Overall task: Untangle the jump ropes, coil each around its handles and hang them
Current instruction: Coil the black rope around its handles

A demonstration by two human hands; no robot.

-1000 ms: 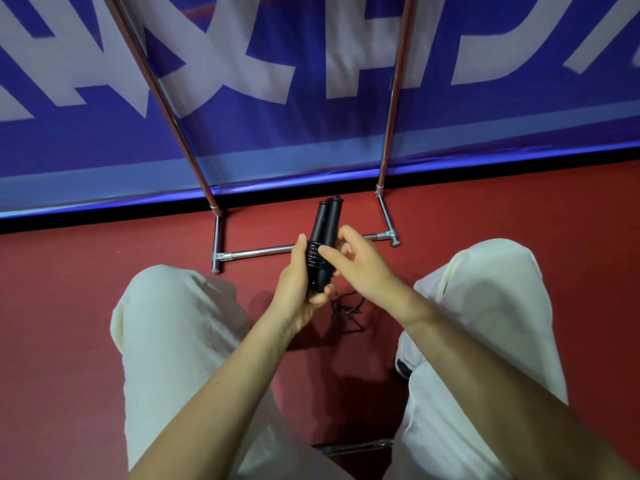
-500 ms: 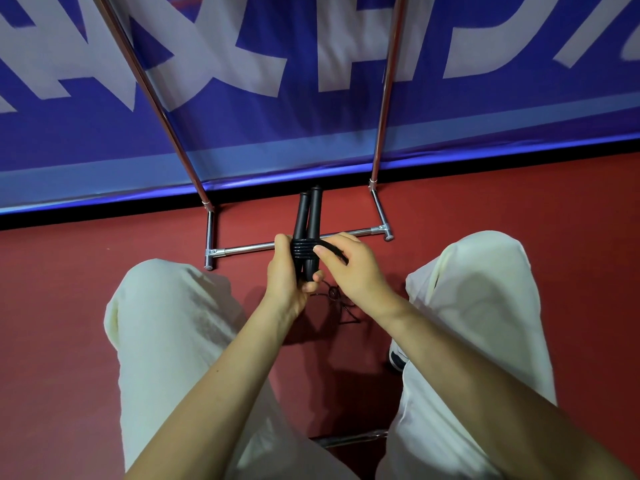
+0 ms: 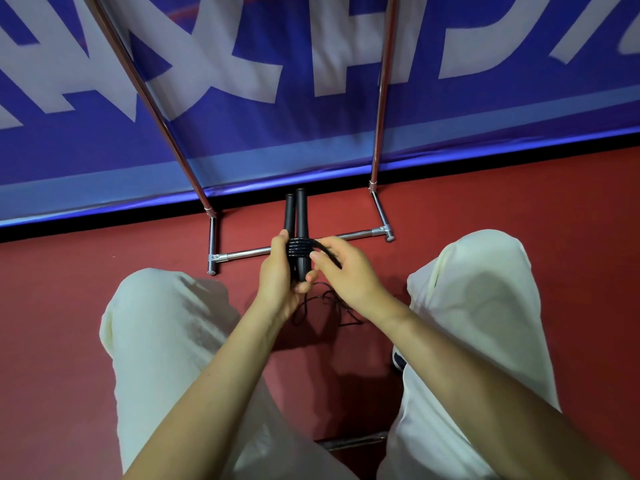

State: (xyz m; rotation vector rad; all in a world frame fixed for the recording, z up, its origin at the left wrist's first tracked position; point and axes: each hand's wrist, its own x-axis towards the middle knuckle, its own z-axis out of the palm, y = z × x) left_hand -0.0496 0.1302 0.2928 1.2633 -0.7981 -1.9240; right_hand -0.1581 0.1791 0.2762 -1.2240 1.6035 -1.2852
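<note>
Black ribbed cord coils (image 3: 300, 247), paired cylindrical handles (image 3: 295, 216)

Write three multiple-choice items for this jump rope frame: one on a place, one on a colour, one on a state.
1. Where does the loose rope lie?
A. on the floor between the knees
B. over the rack's top bar
C. on the left knee

2. What colour are the handles?
A. red
B. black
C. white

3. What is the state of the rope at the handles?
A. fully coiled and hung
B. not wound at all
C. several turns wound, the rest loose

Answers:
1 A, the slack sits on the red floor below the hands.
2 B, both handles are black against the floor.
3 C, the coil bands the two handles gripped by the left hand, while the right hand holds a strand leading off it and slack remains below.
</note>
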